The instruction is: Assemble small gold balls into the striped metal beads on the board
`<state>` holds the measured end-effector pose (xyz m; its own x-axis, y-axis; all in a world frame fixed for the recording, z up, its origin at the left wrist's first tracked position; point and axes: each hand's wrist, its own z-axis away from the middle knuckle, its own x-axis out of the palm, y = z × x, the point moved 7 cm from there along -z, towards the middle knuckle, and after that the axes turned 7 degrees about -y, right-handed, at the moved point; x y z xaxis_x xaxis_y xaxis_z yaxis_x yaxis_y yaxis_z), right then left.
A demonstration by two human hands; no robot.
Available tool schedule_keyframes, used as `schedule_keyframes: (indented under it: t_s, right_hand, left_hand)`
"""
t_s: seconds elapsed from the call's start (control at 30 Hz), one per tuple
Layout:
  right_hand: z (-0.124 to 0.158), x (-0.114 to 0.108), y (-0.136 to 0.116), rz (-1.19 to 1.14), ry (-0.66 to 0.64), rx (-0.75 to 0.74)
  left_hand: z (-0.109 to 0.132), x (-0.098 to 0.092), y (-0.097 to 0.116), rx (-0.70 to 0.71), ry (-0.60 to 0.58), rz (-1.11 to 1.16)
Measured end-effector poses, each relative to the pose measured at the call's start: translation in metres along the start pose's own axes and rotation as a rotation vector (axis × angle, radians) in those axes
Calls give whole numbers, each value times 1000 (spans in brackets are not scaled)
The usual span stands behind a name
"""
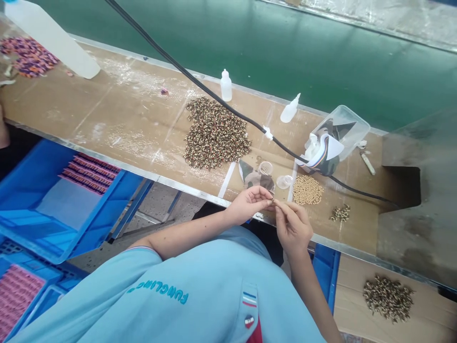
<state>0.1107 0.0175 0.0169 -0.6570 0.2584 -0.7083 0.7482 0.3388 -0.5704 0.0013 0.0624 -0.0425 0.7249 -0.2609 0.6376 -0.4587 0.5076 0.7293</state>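
Note:
At the table's front edge my left hand [250, 205] and my right hand [293, 225] meet fingertip to fingertip. Both pinch one small brownish piece [273, 200], mostly covered by the fingers and too small to name. Just beyond them lies a camouflage-patterned cloth [259, 179]. Two small clear round dishes [284, 182] are close to the fingers. Right of these is a flat pile of small beige pieces [307, 190]. A large heap of small dark-and-gold curled pieces [217, 134] spreads to the left, and a little cluster of similar pieces [340, 213] sits farther right.
White squeeze bottles [226, 86] stand or lean along the back edge. A black cable [200, 83] crosses above the table. A clear plastic tub [352, 125] holds cloth. Blue crates [32, 231] are at lower left, and a metal housing [417, 228] borders the right.

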Motion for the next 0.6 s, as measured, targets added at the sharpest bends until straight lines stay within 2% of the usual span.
schedule_keyframes:
  t_s: [0.1, 0.17, 0.43, 0.6]
  right_hand:
    - [-3, -2, 4, -39, 13, 109]
    - [-4, -2, 3, -38, 17, 115]
    - [1, -4, -4, 42, 77, -79]
    - [2, -6, -5, 96, 86, -115]
  left_hand:
    - [2, 1, 3, 34, -9, -58]
    - [2, 0, 4, 52, -13, -73]
    - [2, 2, 3, 77, -55, -67]
    - [3, 1, 1, 69, -81, -92]
